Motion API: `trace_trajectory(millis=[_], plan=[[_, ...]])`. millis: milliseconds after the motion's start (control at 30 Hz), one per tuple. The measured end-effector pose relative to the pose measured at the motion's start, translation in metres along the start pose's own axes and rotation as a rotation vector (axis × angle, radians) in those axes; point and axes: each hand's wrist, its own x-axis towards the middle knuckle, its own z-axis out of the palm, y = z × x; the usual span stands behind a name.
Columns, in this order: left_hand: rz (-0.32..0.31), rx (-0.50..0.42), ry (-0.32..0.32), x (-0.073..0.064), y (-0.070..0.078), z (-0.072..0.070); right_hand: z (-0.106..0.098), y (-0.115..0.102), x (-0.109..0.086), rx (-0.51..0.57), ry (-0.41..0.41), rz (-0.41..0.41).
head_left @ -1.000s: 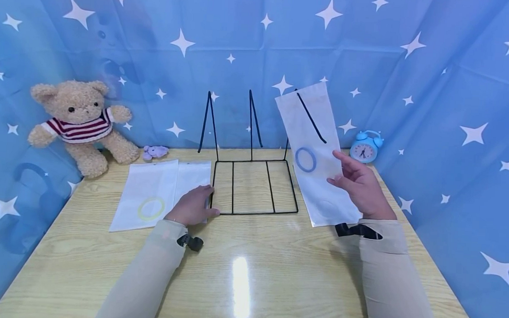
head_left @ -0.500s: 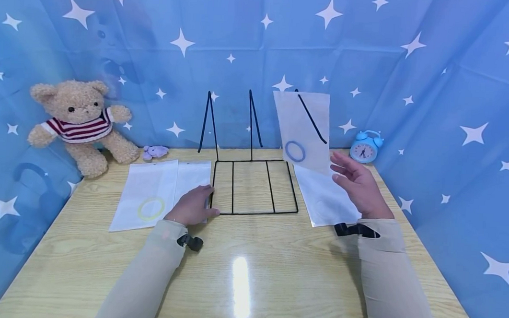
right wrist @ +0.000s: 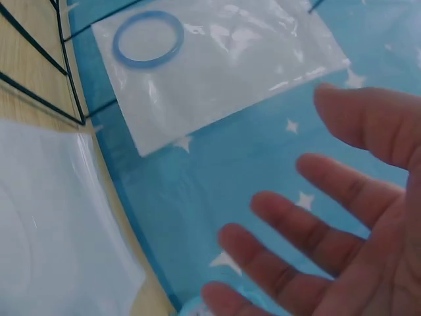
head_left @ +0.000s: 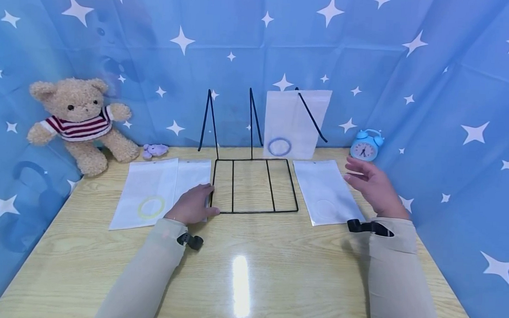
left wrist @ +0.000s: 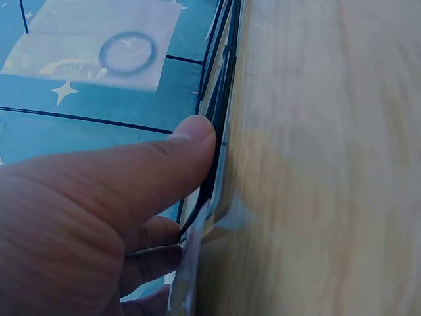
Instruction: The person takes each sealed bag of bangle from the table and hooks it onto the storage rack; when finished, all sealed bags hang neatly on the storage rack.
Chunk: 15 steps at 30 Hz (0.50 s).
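Note:
My left hand point(head_left: 191, 204) holds the front left corner of a black wire rack point(head_left: 232, 186), thumb on the front bar. The rack has three upright hooks. From the right hook hangs a clear-white plastic bag point(head_left: 293, 115) with a blue ring point(head_left: 279, 146) in its lower part. My right hand point(head_left: 376, 189) is apart from it, in the air with fingers spread, and holds nothing. Below and right of the rack lies another white bag point(head_left: 328, 191) with a faint pale ring. Left of the rack, two bags overlap; one bag point(head_left: 141, 182) shows a yellow ring point(head_left: 151, 207).
A teddy bear point(head_left: 81, 123) in a striped shirt sits at the back left, beside a small purple toy point(head_left: 154, 150). A blue alarm clock point(head_left: 365, 145) stands at the back right. Star-patterned blue cloth point(head_left: 147, 67) surrounds the wooden table point(head_left: 292, 271).
The bag with the blue ring has swung left and now hangs from the right hook. My right hand has let it go and moved right. The left hand has stayed on the rack.

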Motion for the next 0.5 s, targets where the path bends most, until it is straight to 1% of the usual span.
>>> trace_trajectory(millis=[133, 267, 367, 500], plan=[[0.003, 0.001, 0.002, 0.0, 0.0, 0.0, -0.007, 0.005, -0.001, -0.047, -0.043, 0.036], [0.0, -0.002, 0.002, 0.0, 0.0, 0.0, -0.012, 0.009, -0.001, -0.1, -0.095, 0.1], [-0.003, -0.007, 0.001, 0.0, 0.0, 0.0, -0.012, 0.013, 0.001, -0.136, -0.13, 0.162], [0.0, -0.009, 0.002, 0.0, -0.001, 0.001, -0.01, 0.02, 0.005, -0.177, -0.162, 0.214]])
